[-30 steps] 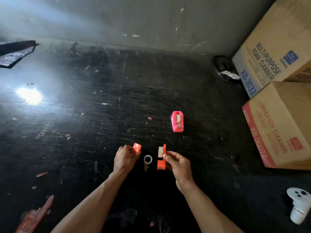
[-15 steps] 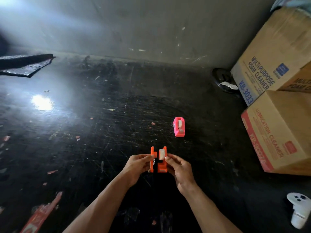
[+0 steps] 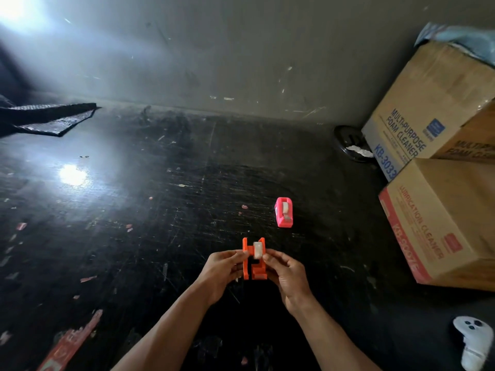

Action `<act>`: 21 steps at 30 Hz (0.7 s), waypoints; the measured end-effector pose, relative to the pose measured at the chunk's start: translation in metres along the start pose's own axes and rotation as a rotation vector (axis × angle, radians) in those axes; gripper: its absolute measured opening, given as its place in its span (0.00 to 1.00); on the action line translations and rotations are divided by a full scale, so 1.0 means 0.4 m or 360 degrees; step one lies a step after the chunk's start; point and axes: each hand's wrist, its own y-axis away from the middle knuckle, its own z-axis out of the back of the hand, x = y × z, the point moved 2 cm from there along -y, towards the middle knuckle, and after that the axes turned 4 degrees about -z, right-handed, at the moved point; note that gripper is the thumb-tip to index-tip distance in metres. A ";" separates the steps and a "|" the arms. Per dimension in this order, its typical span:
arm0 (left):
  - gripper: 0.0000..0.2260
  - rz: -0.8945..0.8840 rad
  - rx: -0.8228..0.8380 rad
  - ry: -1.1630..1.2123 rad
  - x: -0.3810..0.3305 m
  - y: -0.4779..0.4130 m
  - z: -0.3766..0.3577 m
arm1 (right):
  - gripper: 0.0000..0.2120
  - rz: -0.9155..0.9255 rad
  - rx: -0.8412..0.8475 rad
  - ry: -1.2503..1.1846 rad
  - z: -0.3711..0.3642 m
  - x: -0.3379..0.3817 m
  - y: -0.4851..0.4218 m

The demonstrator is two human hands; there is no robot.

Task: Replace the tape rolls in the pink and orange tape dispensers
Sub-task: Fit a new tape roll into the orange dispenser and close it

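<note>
Two orange halves of the tape dispenser (image 3: 254,259) are held side by side with a narrow gap between them, above the dark floor. My left hand (image 3: 223,267) pinches the left half. My right hand (image 3: 284,271) grips the right half, which carries a whitish tape roll (image 3: 258,249) at its top. The pink tape dispenser (image 3: 284,216) stands on the floor just beyond and right of my hands, with a white tape roll in it. Neither hand touches the pink one.
Two cardboard boxes (image 3: 439,218) are stacked at the right, against the grey wall. A white controller (image 3: 472,344) lies at the lower right. A dark round object (image 3: 351,145) sits by the boxes. A black mat (image 3: 48,116) lies far left. Red scraps litter the scratched floor (image 3: 134,210).
My left hand brought its orange piece rightward up against the piece in my right hand. The small ring seen on the floor between the hands is no longer visible. The view tilted up.
</note>
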 end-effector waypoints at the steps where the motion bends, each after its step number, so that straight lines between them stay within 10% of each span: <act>1: 0.10 -0.0005 0.0000 -0.0002 -0.002 0.001 0.000 | 0.11 0.0000 0.0006 -0.0004 -0.001 0.001 0.002; 21: 0.12 -0.0013 0.0018 0.0005 0.008 -0.015 -0.013 | 0.12 -0.0031 0.0071 -0.0057 -0.003 0.008 0.007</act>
